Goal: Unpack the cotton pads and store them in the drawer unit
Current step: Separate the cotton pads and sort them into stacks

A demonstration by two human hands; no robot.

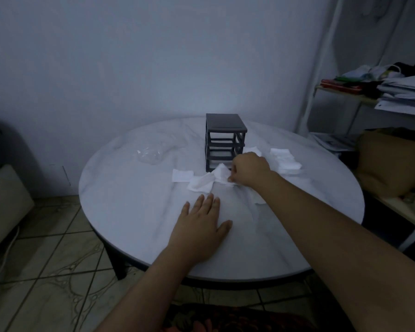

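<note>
Low in the frame's centre, the left hand (203, 224) lies flat on the round white marbled worktop (130, 224), its grip apart and empty. Beyond it, the right hand (249, 167) has its grip pinched on the loose white cotton pads (201, 184) strewn mid-frame, just before the dark grey plastic drawer unit (225, 140). Unpacking looks done and storing is in hand; next, the pinched pads likely need lifting into a tier.
</note>
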